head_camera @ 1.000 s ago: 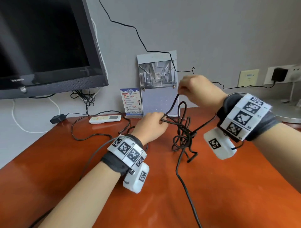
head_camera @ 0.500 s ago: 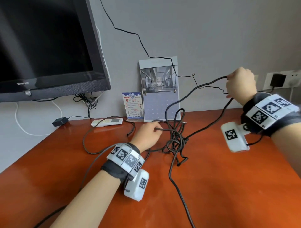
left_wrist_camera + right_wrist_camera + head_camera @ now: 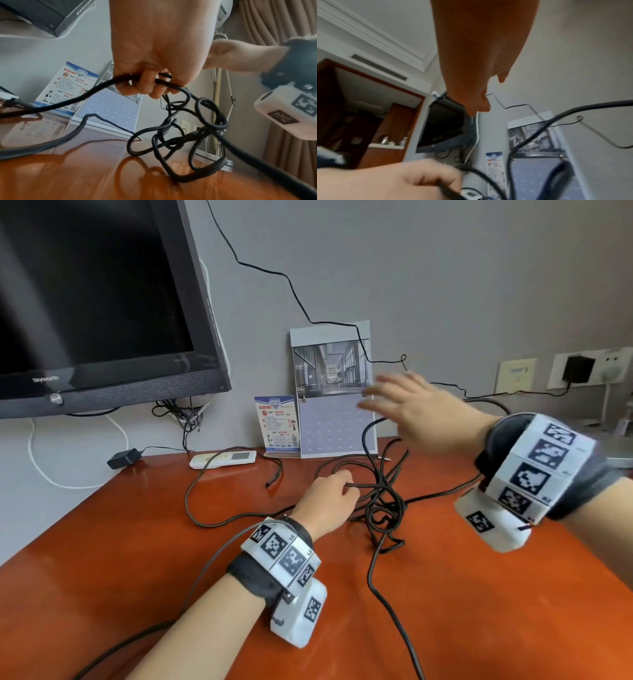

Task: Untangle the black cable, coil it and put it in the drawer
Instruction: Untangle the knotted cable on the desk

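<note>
black cable (image 3: 380, 501) knotted on desk (image 3: 479, 611) | left hand (image 3: 329, 501) pinches a strand beside knot | right hand (image 3: 418, 409) spread, empty, above | I judge it light, limp, snag-prone; grip a loop at the knot

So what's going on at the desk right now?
A person is working a knot out of the black cable on the desk. The left hand grips a strand beside the tangle, fingers curled round it in the left wrist view. The right hand is in the air above, fingers spread, holding nothing. The cable is knotted in several loops on the desk; nothing is coiled yet, and no drawer is in view.
</note>
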Action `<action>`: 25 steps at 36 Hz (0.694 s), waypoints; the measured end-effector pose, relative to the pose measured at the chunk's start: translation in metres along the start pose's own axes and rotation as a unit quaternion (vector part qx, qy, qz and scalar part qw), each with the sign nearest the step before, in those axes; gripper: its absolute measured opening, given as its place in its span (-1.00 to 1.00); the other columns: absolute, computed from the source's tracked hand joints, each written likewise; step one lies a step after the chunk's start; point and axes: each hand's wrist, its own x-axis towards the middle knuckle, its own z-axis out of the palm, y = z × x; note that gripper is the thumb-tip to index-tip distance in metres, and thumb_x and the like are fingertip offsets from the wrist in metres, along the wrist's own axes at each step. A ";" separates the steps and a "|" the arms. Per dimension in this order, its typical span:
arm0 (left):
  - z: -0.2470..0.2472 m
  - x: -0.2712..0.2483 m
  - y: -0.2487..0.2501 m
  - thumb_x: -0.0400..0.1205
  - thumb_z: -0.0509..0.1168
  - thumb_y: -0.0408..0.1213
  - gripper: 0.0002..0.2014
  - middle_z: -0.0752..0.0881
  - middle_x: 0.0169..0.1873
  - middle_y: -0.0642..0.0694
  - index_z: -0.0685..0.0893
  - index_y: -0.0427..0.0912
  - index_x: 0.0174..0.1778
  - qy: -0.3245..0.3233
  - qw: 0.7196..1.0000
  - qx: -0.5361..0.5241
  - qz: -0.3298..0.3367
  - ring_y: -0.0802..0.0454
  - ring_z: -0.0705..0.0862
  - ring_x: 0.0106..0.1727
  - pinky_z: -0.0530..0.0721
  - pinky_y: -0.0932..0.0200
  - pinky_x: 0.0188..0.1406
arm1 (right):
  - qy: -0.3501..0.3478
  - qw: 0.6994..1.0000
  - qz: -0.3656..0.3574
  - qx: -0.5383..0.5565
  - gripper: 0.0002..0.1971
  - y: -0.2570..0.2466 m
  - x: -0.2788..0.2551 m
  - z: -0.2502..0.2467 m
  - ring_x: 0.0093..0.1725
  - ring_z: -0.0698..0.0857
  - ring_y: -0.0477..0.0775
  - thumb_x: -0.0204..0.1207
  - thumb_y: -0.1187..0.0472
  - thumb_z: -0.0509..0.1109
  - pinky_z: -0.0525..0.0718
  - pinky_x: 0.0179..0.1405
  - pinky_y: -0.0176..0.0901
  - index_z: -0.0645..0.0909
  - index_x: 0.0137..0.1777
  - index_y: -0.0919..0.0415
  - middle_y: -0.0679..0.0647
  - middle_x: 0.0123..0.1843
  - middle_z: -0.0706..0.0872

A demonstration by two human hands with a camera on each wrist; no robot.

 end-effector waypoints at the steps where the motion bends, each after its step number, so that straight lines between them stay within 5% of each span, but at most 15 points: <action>1: 0.001 0.000 0.002 0.69 0.11 -0.24 -0.74 0.50 -0.55 0.02 0.39 0.00 -0.35 0.003 1.000 -0.001 0.005 0.04 0.47 -0.48 0.30 0.19 -0.54 | -0.037 0.999 -0.033 -0.013 -0.29 -0.010 0.004 -0.002 0.67 0.04 0.13 0.45 0.46 0.18 -0.06 0.60 0.15 0.23 0.62 0.06 0.05 0.64 0.25; 5: 0.003 -0.002 0.010 0.65 0.14 -0.27 -0.81 0.45 -0.58 0.03 0.46 -0.09 -0.31 0.025 0.999 0.004 0.019 0.05 0.46 -0.48 0.27 0.20 -0.54 | -0.214 0.973 -0.070 -0.058 -0.40 -0.025 0.020 0.004 0.68 -0.09 -0.05 0.62 0.34 0.12 -0.14 0.61 0.16 0.19 0.62 -0.10 -0.08 0.65 0.19; 8: 0.002 -0.004 0.012 0.65 0.15 -0.29 -0.85 0.43 -0.61 0.03 0.52 -0.17 -0.23 0.035 0.999 -0.002 0.023 0.08 0.42 -0.53 0.24 0.18 -0.56 | -0.277 0.957 -0.056 -0.059 -0.55 -0.023 0.022 0.011 0.61 0.23 -0.03 0.67 0.26 0.11 -0.07 0.61 0.16 0.37 0.51 -0.11 -0.05 0.54 0.42; 11: 0.002 -0.007 0.010 0.66 0.14 -0.30 -0.83 0.42 -0.60 0.03 0.48 -0.14 -0.27 0.040 0.999 -0.014 0.024 0.02 0.40 -0.51 0.25 0.08 -0.45 | -0.256 0.964 -0.052 -0.055 -0.66 -0.020 0.017 0.015 0.42 0.49 0.03 0.67 0.19 0.13 0.17 0.56 0.08 0.48 0.40 -0.06 -0.04 0.38 0.57; 14: 0.001 -0.008 0.008 0.67 0.13 -0.29 -0.83 0.44 -0.57 0.02 0.47 -0.14 -0.25 0.046 0.999 -0.011 0.020 -0.09 0.43 -0.43 0.27 0.06 -0.42 | -0.234 0.971 -0.046 -0.011 -0.53 -0.020 0.012 0.021 0.36 0.50 0.12 0.65 0.21 0.16 0.48 0.21 -0.04 0.25 0.55 -0.05 0.02 0.41 0.46; 18: 0.001 -0.008 0.010 0.69 0.10 -0.29 -0.84 0.54 -0.40 -0.03 0.52 -0.26 -0.11 0.050 0.998 -0.016 0.022 -0.13 0.50 -0.30 0.35 0.05 -0.37 | -0.259 0.965 -0.012 0.032 -0.40 -0.024 0.011 0.027 0.33 0.53 0.11 0.59 0.15 0.30 0.53 -0.01 -0.05 0.19 0.59 -0.08 0.00 0.42 0.40; 22: 0.001 -0.009 0.013 0.72 0.06 -0.29 -0.86 0.57 -0.06 -0.09 0.50 -0.22 -0.03 0.061 0.997 -0.028 0.027 -0.10 0.55 -0.01 0.53 -0.01 0.00 | -0.182 0.982 -0.048 0.014 -0.61 -0.025 0.013 0.030 0.24 0.57 0.10 0.58 0.13 0.31 0.52 -0.14 -0.09 0.42 0.39 -0.01 -0.01 0.27 0.48; 25: 0.000 -0.008 0.012 0.71 0.05 -0.32 -0.91 0.54 0.01 -0.09 0.46 -0.15 -0.05 0.068 0.997 -0.037 0.023 -0.10 0.53 0.07 0.51 0.00 0.12 | -0.220 0.972 -0.060 0.055 -0.71 -0.028 0.012 0.035 0.22 0.55 0.05 0.52 0.19 0.35 0.48 -0.16 -0.13 0.57 0.23 -0.04 -0.04 0.19 0.52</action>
